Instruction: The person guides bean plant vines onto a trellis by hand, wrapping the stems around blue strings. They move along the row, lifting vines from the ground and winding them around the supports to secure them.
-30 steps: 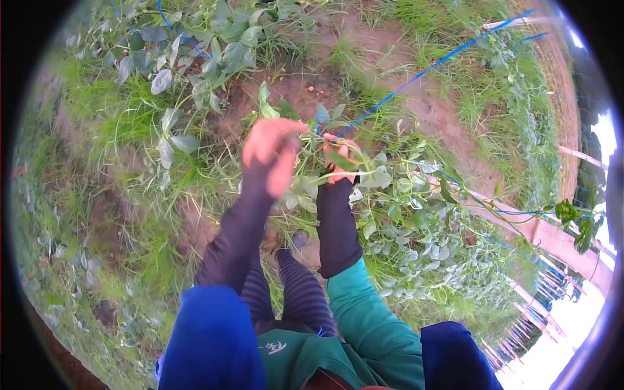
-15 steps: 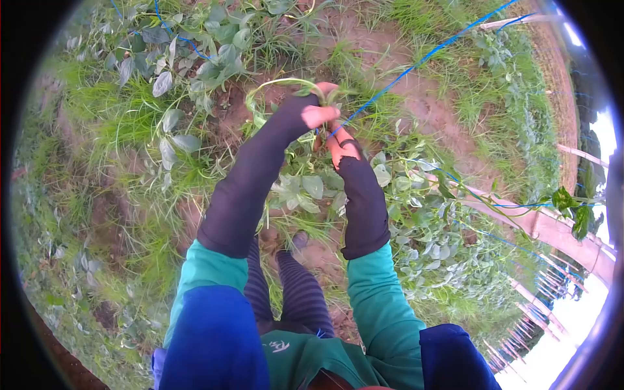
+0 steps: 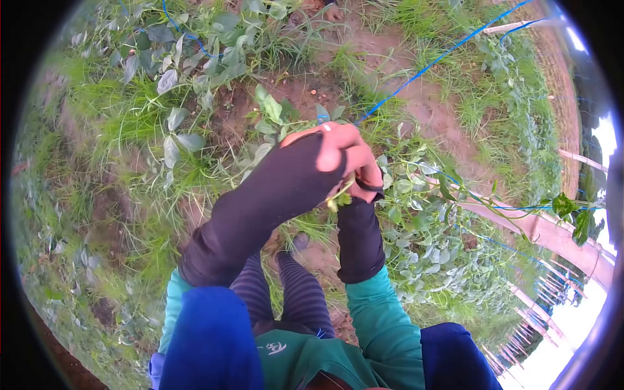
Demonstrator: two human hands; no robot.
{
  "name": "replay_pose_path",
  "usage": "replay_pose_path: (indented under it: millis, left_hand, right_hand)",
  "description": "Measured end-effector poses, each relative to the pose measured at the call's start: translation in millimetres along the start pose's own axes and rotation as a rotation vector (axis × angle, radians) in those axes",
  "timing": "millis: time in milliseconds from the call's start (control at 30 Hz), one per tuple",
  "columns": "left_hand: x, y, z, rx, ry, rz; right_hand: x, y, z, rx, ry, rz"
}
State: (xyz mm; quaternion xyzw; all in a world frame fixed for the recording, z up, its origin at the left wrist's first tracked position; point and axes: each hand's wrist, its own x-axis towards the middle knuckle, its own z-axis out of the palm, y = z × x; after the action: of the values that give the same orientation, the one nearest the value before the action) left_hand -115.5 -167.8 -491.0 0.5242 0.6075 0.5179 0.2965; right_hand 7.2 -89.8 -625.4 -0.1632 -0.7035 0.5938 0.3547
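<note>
My left hand point(image 3: 341, 146), in a black sleeve with the fingers bare, is curled over the front of my right hand. My right hand point(image 3: 369, 179) is bent inward beneath it, closed and partly covered. A green vine point(image 3: 340, 196) pokes out below, between the two hands, and both appear to grip it. Just beyond my left hand is a leafy plant point(image 3: 270, 110). The blue string point(image 3: 416, 77) slants down from the upper right to my left hand's knuckles. How string and vine cross inside the grip is hidden.
A wooden pole point(image 3: 507, 218) stands at the right, with a vine point(image 3: 564, 203) on another string. Low bean-like plants point(image 3: 221, 45) and grass point(image 3: 130, 123) surround me. What looks like another person's hand point(image 3: 333, 12) shows at the top edge.
Both hands have come down and nearer to my body, the left crossing over the right. The vine that looped above my left wrist no longer shows there; its end now hangs below the hands.
</note>
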Motion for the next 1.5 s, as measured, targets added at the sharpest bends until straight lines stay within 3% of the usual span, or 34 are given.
replay_pose_path:
  millis: [33, 67, 167, 267, 300, 333, 400, 467, 533, 600, 633, 667, 700, 733, 767, 833, 867, 933, 967, 1000, 1033, 1067, 1100, 1133, 1167, 1233, 1300, 1367, 1400, 1467, 1500]
  left_hand:
    - [2.2, 0.7, -0.3, 0.192, -0.02, 0.149]
    - [5.5, 1.1, 0.4, 0.193, -0.016, 0.15]
    - [11.6, 0.9, 3.6, 0.276, -0.04, 0.257]
    - [13.6, -0.2, 3.6, -0.038, 0.203, 0.145]
    - [15.0, -7.9, -11.5, 0.232, 0.317, 0.216]
    - [14.5, -11.8, -19.1, 0.234, 0.314, 0.222]
    - [14.3, -17.6, -26.3, 0.034, 0.351, -0.381]
    - [17.8, -40.0, -9.8, -0.063, 0.341, -0.346]
    - [22.4, -49.6, -3.0, -0.162, 0.33, -0.317]
    - [23.6, -49.6, -2.1, -0.479, 0.275, -0.126]
    - [20.0, -34.0, -15.8, -0.246, 0.23, -0.058]
    - [20.6, -19.9, -23.9, -0.253, 0.233, -0.079]
    - [22.3, -7.9, -30.7, 0.025, 0.188, 0.119]
    - [22.8, -0.2, -34.0, 0.304, 0.134, 0.313]
    - [27.3, 6.7, -29.5, 0.3, 0.136, 0.289]
    - [39.0, 15.4, -16.5, 0.098, 0.303, 0.661]
    - [31.8, 10.1, -18.8, 0.103, 0.307, 0.648]
    - [0.2, -13.2, -27.3, 0.345, 0.531, 0.569]
    - [-21.2, -29.8, -31.3, 0.468, 0.636, 0.526]
    - [-60.4, -65.9, -23.9, 0.237, 0.655, 0.187]
    - [-94.2, -98.9, -15.2, 0.015, 0.74, -0.029]
    - [-138.6, -145.8, -2.5, 0.067, 0.819, -0.262]
    - [-189.8, -209.0, 21.9, -0.101, 0.924, -0.351]
    - [-249.0, -261.4, 52.7, 0.061, 0.795, -0.576]
    - [-289.1, -283.5, 80.5, -0.2, 0.675, -0.752]
    - [-323.1, -278.7, 146.5, 0.477, 0.524, -0.846]
    - [-345.8, -269.6, 174.5, 0.949, -0.047, -1.076]
    - [-361.7, -257.6, 180.3, 0.947, -0.285, -1.135]
    - [-374.1, -248.9, 177.5, 0.881, -0.296, -1.117]
    - [-381.7, -227.9, 165.3, 0.76, -0.344, -1.086]
    - [-383.0, -215.0, 157.9, 0.7, -0.359, -1.063]
  right_hand:
    - [3.5, -16.0, 3.9, -0.035, 0.053, 0.018]
    - [-3.3, -39.4, 9.7, -0.01, 0.216, 0.257]
    - [8.9, -44.8, 10.2, 0.031, 0.285, 0.232]
    - [26.6, -45.8, 11.1, 0.076, 0.361, 0.203]
    - [34.5, -47.8, 11.8, 0.232, 0.395, 0.232]
    - [41.4, -48.9, 12.1, 0.39, 0.428, 0.259]
    - [49.0, -49.3, 7.4, 0.351, 0.339, 0.303]
    - [56.6, -52.4, 2.2, 0.309, 0.241, 0.355]
    - [66.6, -62.9, -1.9, -0.042, -0.027, 0.36]
    - [72.6, -74.2, -4.2, -0.17, -0.088, 0.336]
    - [73.6, -77.5, -7.6, -0.308, -0.153, 0.184]
    - [73.1, -78.6, -10.4, -0.439, -0.223, 0.032]
    - [71.6, -77.2, -12.3, -0.359, -0.22, 0.066]
    - [65.4, -72.8, -12.1, -0.278, -0.145, 0.067]
    - [58.8, -72.4, -12.7, -0.247, -0.064, 0.039]
    - [47.1, -81.2, -9.7, -0.199, 0.07, 0.002]
    - [35.5, -85.2, -7.8, -0.109, 0.141, 0.034]
    - [-6.1, -65.6, -10.6, 0.038, 0.193, 0.156]
    - [-30.6, -59.3, -9.8, 0.05, 0.154, 0.331]
    - [-57.6, -51.3, -7.5, 0.064, 0.115, 0.506]
    - [-87.6, -35.0, -4.3, 0.124, 0.07, 0.641]
    - [-119.9, -16.7, -0.4, 0.182, 0.024, 0.774]
    - [-153.6, -1.6, 4.0, 0.161, -0.022, 0.855]
    - [-190.1, 10.8, 7.2, 0.137, -0.071, 0.938]
    - [-231.7, 24.5, 8.4, 0.211, -0.065, 1.031]
    - [-281.8, 26.6, 11.3, 0.192, -0.134, 1.19]
    - [-312.8, 23.7, 12.4, 0.091, -0.22, 1.267]
    - [-341.2, 25.8, 6.8, 0.162, -0.224, 1.235]
    - [-344.4, 27.4, 4.4, 0.158, -0.237, 1.249]
    - [-341.7, 37.6, 2.9, 0.142, -0.124, 1.594]
    - [-341.8, 48.6, 3.7, 0.123, -0.09, 1.613]
